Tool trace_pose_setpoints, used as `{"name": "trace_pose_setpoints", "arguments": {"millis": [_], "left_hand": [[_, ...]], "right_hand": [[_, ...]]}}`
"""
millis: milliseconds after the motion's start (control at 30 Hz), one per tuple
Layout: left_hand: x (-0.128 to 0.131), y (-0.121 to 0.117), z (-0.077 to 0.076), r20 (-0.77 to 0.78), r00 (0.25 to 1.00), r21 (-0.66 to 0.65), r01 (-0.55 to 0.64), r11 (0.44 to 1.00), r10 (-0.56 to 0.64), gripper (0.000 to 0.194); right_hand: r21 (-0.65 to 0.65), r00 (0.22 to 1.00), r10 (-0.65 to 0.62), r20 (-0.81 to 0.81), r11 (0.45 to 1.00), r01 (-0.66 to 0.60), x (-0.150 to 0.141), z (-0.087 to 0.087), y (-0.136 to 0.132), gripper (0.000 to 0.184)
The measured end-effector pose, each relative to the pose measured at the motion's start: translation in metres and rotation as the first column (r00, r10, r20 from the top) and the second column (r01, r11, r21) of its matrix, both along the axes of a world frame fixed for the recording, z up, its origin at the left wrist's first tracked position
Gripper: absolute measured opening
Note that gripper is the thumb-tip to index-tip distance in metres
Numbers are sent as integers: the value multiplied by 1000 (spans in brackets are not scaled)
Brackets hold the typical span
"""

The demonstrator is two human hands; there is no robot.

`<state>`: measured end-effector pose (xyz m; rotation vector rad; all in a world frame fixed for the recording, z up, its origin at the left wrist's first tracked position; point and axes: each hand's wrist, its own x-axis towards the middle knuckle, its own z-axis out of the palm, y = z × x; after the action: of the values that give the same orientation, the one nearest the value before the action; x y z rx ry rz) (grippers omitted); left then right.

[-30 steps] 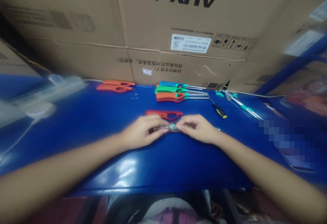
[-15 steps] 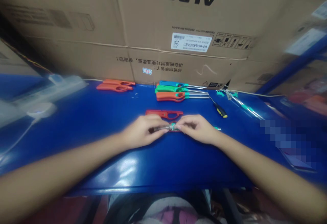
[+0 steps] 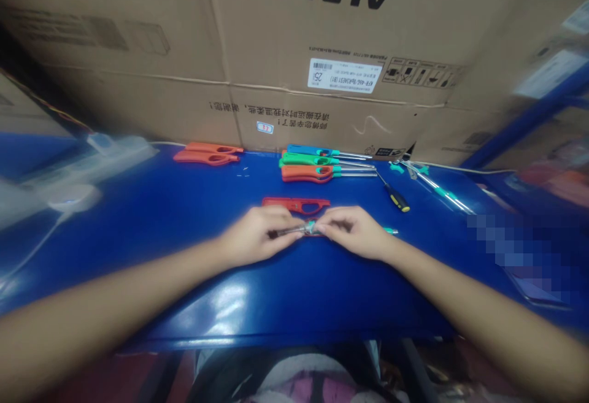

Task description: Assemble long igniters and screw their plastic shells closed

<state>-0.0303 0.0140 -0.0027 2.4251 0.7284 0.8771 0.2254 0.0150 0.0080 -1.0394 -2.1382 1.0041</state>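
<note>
Low over the table, my left hand [image 3: 251,236] is closed in a pinch around a slim, dark, see-through lighter insert [image 3: 289,230]. Fingertips of my right hand [image 3: 359,231] press together at its other end, where a small teal piece [image 3: 310,226] shows. Red plastic shows just under the fingers, mostly covered. Just beyond the hands lies a red lighter shell half [image 3: 297,204] with a trigger hole. To the right of my right wrist, the teal-and-metal tip [image 3: 392,231] of a rod sticks out.
Several assembled gas lighters [image 3: 306,173] lie behind, beside a black-and-yellow screwdriver [image 3: 396,199]. Orange shells [image 3: 207,156] are at the back left. Metal rods with teal parts [image 3: 444,193] lie right. A large carton [image 3: 257,41] walls the blue table [image 3: 193,305]; a power strip [image 3: 92,161] stands left.
Both hands stay in nearly the same place. The dark insert is tilted slightly differently in the left fingers, with a little more of it showing.
</note>
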Motion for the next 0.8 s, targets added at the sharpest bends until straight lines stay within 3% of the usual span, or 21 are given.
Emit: {"name": "trace_pose_setpoints", "arguments": {"millis": [800], "left_hand": [[-1, 3, -2, -24, 999, 63, 37, 997, -36, 26]], "right_hand": [[53, 1000, 19, 12, 998, -19, -3, -1, -3, 28]]}}
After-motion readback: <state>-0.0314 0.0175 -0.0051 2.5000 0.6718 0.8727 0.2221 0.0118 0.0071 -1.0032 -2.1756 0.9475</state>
